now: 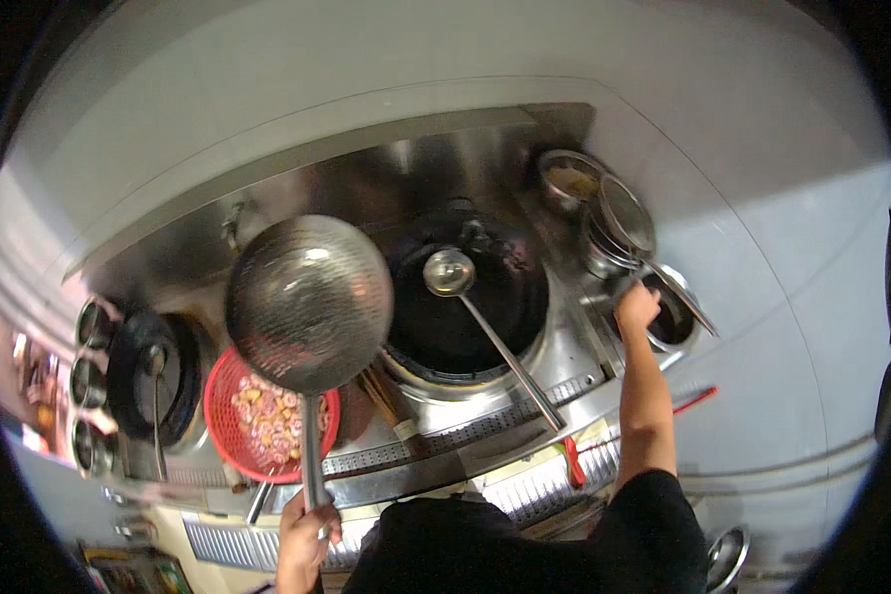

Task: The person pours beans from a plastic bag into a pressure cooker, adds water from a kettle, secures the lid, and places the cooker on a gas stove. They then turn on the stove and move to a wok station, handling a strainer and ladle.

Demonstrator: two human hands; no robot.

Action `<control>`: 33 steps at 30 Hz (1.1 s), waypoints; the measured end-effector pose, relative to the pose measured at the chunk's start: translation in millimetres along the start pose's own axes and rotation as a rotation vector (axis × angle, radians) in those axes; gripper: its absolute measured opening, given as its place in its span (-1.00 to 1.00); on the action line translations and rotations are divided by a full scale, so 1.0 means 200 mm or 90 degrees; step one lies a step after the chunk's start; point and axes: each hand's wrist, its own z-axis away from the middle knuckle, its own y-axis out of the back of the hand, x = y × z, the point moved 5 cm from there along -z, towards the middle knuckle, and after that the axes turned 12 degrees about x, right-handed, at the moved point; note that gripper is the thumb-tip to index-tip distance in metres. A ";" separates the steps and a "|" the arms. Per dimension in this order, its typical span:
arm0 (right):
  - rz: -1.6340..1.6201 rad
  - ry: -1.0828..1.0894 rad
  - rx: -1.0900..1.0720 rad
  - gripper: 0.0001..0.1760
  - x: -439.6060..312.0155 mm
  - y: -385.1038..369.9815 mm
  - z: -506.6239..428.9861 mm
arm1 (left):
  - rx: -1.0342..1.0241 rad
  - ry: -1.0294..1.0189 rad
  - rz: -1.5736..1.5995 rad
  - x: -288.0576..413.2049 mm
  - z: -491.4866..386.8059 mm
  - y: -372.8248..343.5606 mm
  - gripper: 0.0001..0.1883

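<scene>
My left hand [308, 531] is closed on the handle of a large round metal skimmer [308, 304], which is held up above a red plastic basket [219, 416] of pale, pinkish cut food pieces [267, 419]. At the right, my right hand [638, 304] is over the rim of a round metal pot [683, 286] with dark contents; whether its fingers hold anything is hard to tell. Between my hands, a metal ladle [449, 273] lies across a large black wok [423, 334] on the stove, its handle pointing towards me.
A bamboo brush [390, 408] lies left of the wok. At the back right stand a metal bowl of yellowish food [564, 174] and a fine strainer [627, 215] over a metal container [601, 260]. Another wok [137, 379] with a ladle is at the far left, beside several small metal containers [89, 382].
</scene>
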 end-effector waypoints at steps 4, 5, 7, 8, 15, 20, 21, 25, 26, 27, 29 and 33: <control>-0.152 -0.110 -0.054 -0.68 0.06 0.11 -0.11 | 0.071 0.085 -0.055 -0.02 0.08 0.22 -0.37; -0.146 -0.085 -0.006 -0.70 0.07 0.13 -0.14 | 0.115 0.002 0.022 -0.01 0.10 0.26 -0.82; -0.053 -0.137 -0.053 -0.71 0.18 0.07 -0.17 | 0.145 0.009 0.021 -0.04 0.14 0.32 -0.73; -0.104 -0.091 -0.060 -0.69 0.19 0.02 -0.19 | 0.114 0.019 0.094 -0.08 0.19 0.33 -0.71; -0.129 -0.036 0.187 -0.31 0.39 -0.28 -0.42 | 0.121 -0.038 0.168 -0.07 0.25 0.41 -0.77; -0.240 -0.013 0.225 -0.29 0.14 -0.10 -0.47 | 0.166 -0.084 0.253 -0.11 0.29 0.54 -0.71; -0.249 -0.016 0.278 -0.27 0.05 -0.02 -0.45 | 0.171 -0.094 0.264 -0.11 0.28 0.58 -0.68; -0.338 0.140 0.280 -0.23 -0.38 0.27 -0.13 | 0.203 -0.130 0.293 -0.05 0.21 0.85 -0.72; -0.510 0.129 0.051 -0.23 -0.48 0.30 -0.01 | 0.195 -0.149 0.309 -0.02 0.17 0.93 -0.74; -0.673 0.120 -0.190 -0.23 -0.61 0.36 0.19 | 0.192 -0.166 0.324 0.01 0.14 1.03 -0.76; -0.940 0.153 -0.061 -0.23 -0.81 0.68 0.57 | 0.175 -0.218 0.364 0.06 0.09 1.22 -0.78; -0.866 0.113 -0.211 -0.17 -1.26 1.22 1.28 | 0.200 -0.208 0.338 0.14 0.04 1.74 -0.85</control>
